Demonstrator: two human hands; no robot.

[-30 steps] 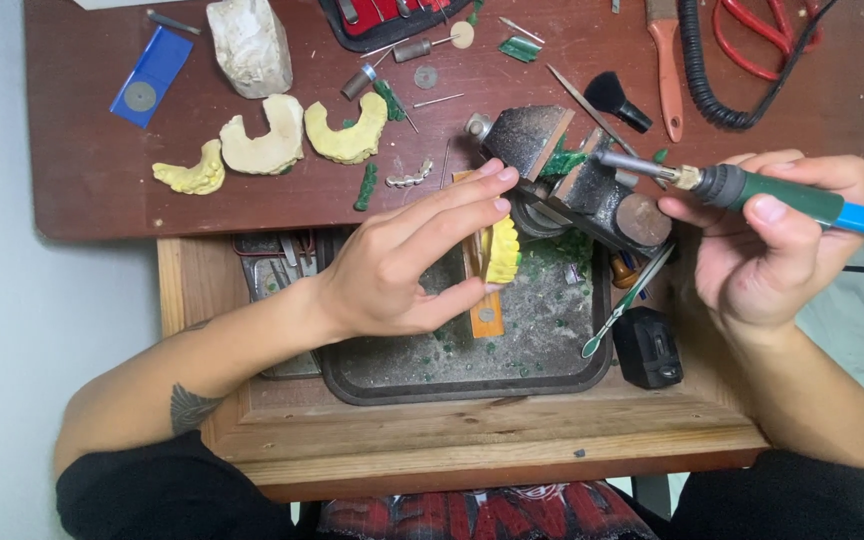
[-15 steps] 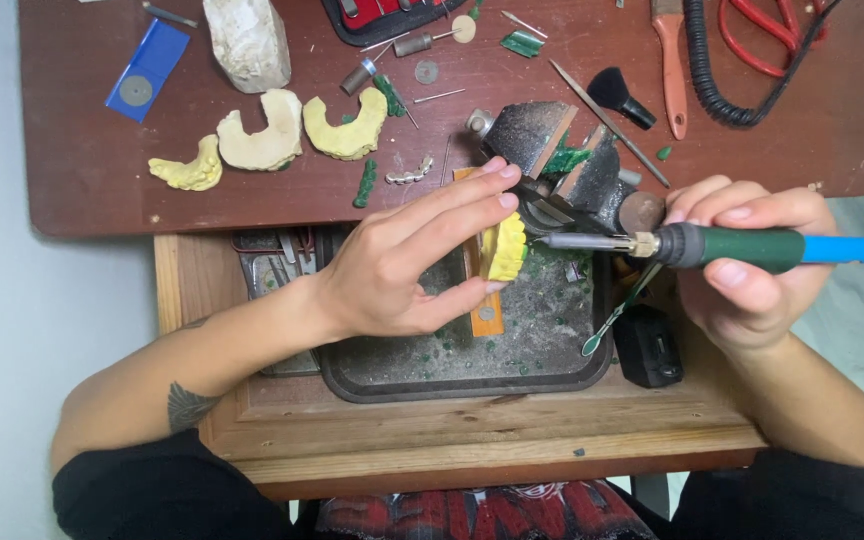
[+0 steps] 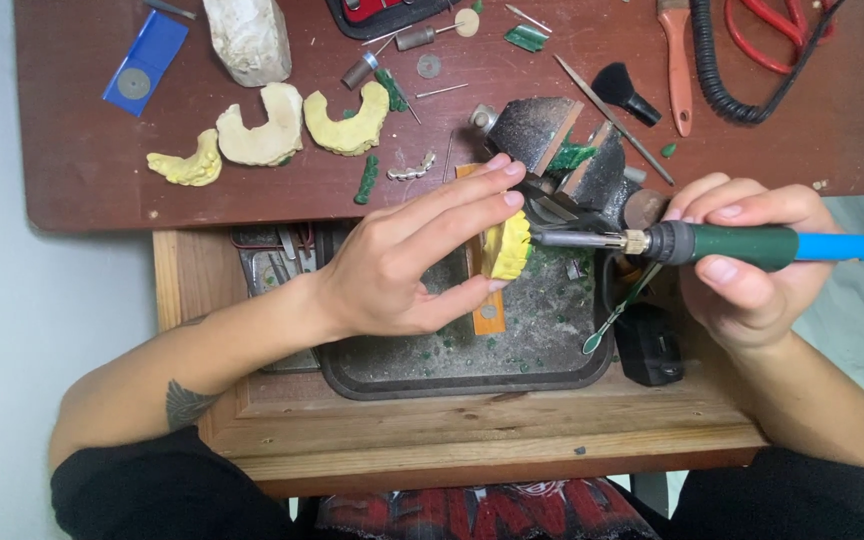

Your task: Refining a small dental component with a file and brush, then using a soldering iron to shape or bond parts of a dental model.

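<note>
Left hand (image 3: 402, 265) pinched yellow dental cast (image 3: 508, 245) over dark tray (image 3: 372, 375), steadying it for tool. Right hand (image 3: 747, 265) wrapped green-handled heated tool (image 3: 692, 243), tip touching cast's right edge above tray.

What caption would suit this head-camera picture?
Left hand holds a yellow dental cast over a dark tray as right hand brings a green-handled tool to it.

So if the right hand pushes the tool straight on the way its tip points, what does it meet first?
The right hand points the green-handled tool leftward, so its tip would meet the yellow dental cast held by the left hand. It looks nearly touching already; depth is unclear.
</note>
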